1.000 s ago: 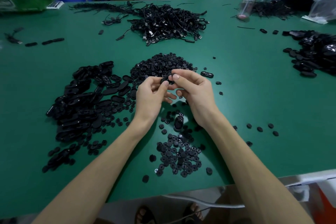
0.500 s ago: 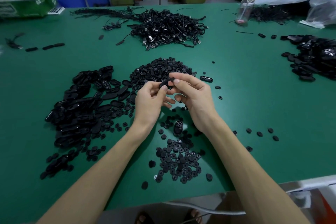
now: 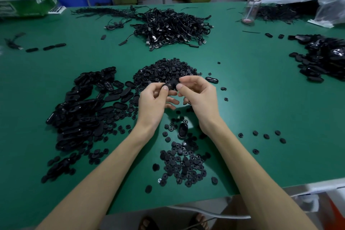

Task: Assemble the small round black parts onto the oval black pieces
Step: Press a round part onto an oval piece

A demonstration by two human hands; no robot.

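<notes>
At the far left, a green box [image 3: 22, 5] is sitting at the back edge of the green surface [image 3: 261, 89]. Nearer, a heap of oval black pieces [image 3: 84, 110] is sprawling across the left side. Just right of it, the left grip [image 3: 155, 102] is pinching one end of a single oval piece [image 3: 170, 85] between thumb and fingertips, holding it lifted above the surface. The right grip [image 3: 199, 99] is pinching the other end with thumb and forefinger, and its remaining fingers are curling loosely underneath. Whether a round part is already sitting in that piece is too small to tell. Behind both grips a mound of small round black parts [image 3: 166, 71] is lying, and beyond it a tangle of black cables [image 3: 171, 26]. Between the wrists a second oval piece [image 3: 182, 130] is lying alone, with a scatter of round parts [image 3: 183, 164] spreading toward the near edge. Just right of the right grip, a lone oval piece [image 3: 211, 79] is resting on the surface. Farther right, a clear bottle [image 3: 252, 5] is standing at the back, and another heap of black pieces [image 3: 324, 58] is lying at the right edge.
</notes>
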